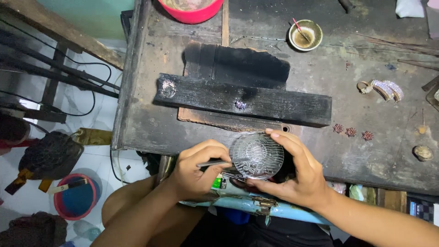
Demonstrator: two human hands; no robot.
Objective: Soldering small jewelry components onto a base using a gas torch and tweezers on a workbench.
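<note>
Two hands busy: left hand (194, 169) grip pinching tweezers (215, 163); right hand (292, 171) grasping glass dish (256, 155); dish contents indistinct.

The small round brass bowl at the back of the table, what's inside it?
The small round brass bowl holds brownish liquid or paste and a thin red-tipped stick leaning on its rim. The stick's lower end is covered.

free: bench front right of glass dish (256, 155) | blocked: charred block (242, 99) behind

Even soft daylight — sharp focus — faint shadows.
</note>
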